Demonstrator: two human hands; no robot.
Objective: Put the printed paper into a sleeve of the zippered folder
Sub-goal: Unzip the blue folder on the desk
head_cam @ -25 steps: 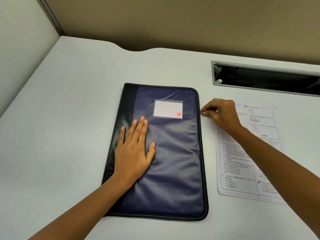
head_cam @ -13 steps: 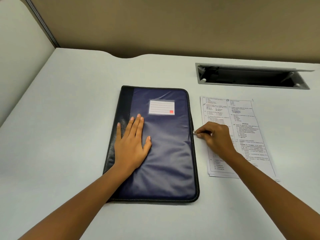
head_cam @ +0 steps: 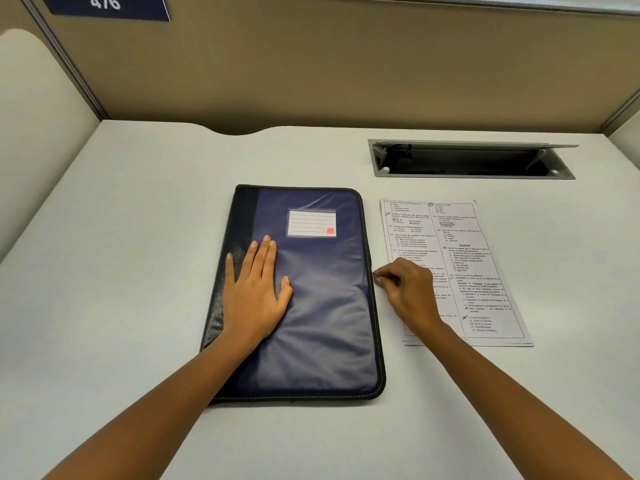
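A dark blue zippered folder (head_cam: 322,306) with a black spine and a white label lies closed on the desk. My left hand (head_cam: 254,292) rests flat on its left half, fingers spread. My right hand (head_cam: 408,289) pinches the zipper pull at the middle of the folder's right edge. The printed paper (head_cam: 460,258) lies flat on the desk just right of the folder, and my right hand and wrist cover its lower left part.
The white desk (head_cam: 121,271) is walled by tan partitions at the back and both sides. A recessed cable tray (head_cam: 471,161) with its lid up sits behind the paper. A blue sign (head_cam: 104,5) reading 476 hangs at top left.
My right hand has slid down the folder's right edge from near the top corner to its middle, pinching the zipper pull. The left hand has stayed flat. The camera has tilted up.
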